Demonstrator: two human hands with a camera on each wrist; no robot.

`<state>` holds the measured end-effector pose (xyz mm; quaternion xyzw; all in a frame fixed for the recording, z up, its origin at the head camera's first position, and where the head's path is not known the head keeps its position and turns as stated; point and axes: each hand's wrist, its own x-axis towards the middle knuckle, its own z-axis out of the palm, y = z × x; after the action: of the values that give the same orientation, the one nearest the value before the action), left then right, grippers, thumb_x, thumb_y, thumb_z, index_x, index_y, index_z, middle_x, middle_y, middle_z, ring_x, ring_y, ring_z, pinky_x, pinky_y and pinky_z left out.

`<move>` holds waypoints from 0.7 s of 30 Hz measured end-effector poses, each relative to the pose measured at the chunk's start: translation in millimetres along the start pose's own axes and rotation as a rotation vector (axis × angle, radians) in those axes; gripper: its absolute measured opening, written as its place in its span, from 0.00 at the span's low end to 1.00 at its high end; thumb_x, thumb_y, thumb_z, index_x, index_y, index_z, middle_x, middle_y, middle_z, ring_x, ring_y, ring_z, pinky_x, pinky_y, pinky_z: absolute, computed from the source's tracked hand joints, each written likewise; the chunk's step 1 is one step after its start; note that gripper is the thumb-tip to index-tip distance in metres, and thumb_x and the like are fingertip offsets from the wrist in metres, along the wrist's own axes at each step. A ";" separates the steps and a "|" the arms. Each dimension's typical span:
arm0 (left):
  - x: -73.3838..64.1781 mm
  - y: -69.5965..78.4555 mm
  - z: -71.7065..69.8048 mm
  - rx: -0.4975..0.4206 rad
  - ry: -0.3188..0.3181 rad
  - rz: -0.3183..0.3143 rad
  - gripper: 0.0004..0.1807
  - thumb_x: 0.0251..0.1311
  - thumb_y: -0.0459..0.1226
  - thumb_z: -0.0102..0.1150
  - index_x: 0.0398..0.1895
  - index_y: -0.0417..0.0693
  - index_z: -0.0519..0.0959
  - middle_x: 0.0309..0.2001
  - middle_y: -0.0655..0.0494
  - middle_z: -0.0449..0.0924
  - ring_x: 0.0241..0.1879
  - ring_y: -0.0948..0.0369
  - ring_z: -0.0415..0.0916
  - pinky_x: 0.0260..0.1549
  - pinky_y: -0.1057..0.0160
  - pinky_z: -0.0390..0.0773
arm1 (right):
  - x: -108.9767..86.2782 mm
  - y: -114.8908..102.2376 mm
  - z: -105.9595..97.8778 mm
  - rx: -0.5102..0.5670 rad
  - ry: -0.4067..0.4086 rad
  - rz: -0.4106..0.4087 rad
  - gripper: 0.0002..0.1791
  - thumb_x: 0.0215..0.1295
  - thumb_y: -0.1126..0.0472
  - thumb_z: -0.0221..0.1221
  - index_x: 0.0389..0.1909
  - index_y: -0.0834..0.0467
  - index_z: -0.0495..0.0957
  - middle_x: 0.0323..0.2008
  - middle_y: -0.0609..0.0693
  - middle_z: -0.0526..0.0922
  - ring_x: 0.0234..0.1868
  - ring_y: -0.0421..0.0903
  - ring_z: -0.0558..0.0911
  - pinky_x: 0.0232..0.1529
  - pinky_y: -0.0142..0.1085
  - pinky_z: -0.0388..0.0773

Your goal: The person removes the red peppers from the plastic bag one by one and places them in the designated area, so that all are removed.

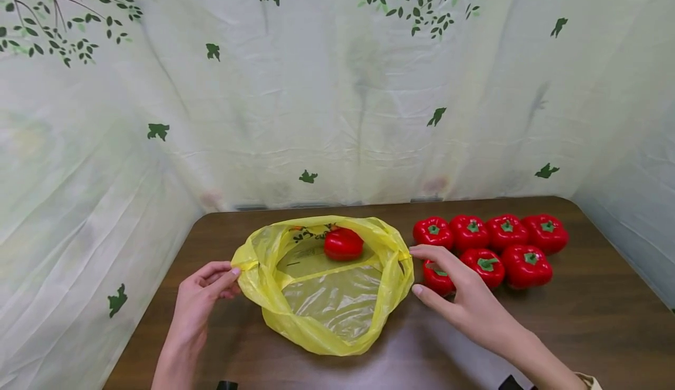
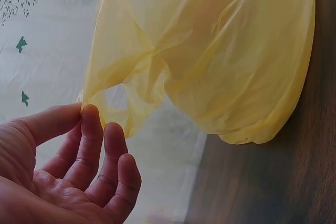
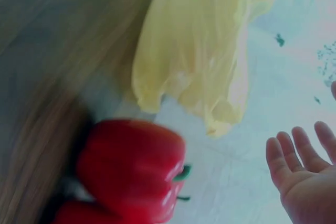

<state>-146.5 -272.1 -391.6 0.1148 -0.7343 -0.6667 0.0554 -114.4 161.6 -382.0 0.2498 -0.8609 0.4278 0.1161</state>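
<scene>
A yellow plastic bag (image 1: 321,340) stands on the table with its mouth wide apart. My left hand (image 1: 197,299) pinches the left side of its rim between thumb and fingers, beside a handle loop (image 2: 113,98). Inside the bag, toward the back, lies a smooth red bell pepper (image 1: 343,244), its stem not visible. My right hand (image 1: 469,299) is at the bag's right rim, thumb and forefinger apart. In the right wrist view the right fingers (image 3: 302,150) are extended, with no bag between them. Several red bell peppers (image 1: 506,232) with green stems stand just beyond this hand.
The peppers form two rows at the back right of the brown wooden table (image 1: 596,302); the right hand partly covers one front pepper (image 1: 439,279). A pale curtain (image 1: 337,115) with leaf prints hangs behind the table and along both sides.
</scene>
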 end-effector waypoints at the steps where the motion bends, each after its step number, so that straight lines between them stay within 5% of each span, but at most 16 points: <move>1: 0.2 -0.2 0.1 -0.001 0.000 -0.001 0.13 0.59 0.37 0.70 0.41 0.37 0.80 0.27 0.56 0.84 0.26 0.57 0.81 0.30 0.62 0.81 | 2.3 -1.2 2.6 0.012 -0.006 -0.006 0.30 0.64 0.54 0.67 0.65 0.43 0.68 0.61 0.38 0.72 0.61 0.40 0.72 0.56 0.36 0.75; 10: -1.3 0.6 1.4 0.021 -0.003 -0.004 0.14 0.58 0.39 0.70 0.41 0.39 0.80 0.28 0.56 0.84 0.27 0.57 0.81 0.30 0.62 0.82 | 20.2 -14.8 24.1 0.118 -0.060 0.004 0.27 0.66 0.52 0.64 0.65 0.42 0.68 0.62 0.39 0.72 0.59 0.46 0.74 0.56 0.47 0.75; 21: -1.1 1.6 2.1 0.002 -0.010 0.010 0.13 0.58 0.38 0.71 0.39 0.39 0.80 0.27 0.55 0.84 0.26 0.56 0.82 0.29 0.62 0.81 | 58.6 -32.1 36.9 -0.001 -0.134 0.014 0.28 0.64 0.53 0.65 0.64 0.42 0.69 0.62 0.34 0.70 0.65 0.35 0.66 0.63 0.45 0.69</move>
<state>-146.1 -269.6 -390.1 0.1075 -0.7360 -0.6661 0.0549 -146.6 96.6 -358.4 0.2718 -0.8687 0.4105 0.0552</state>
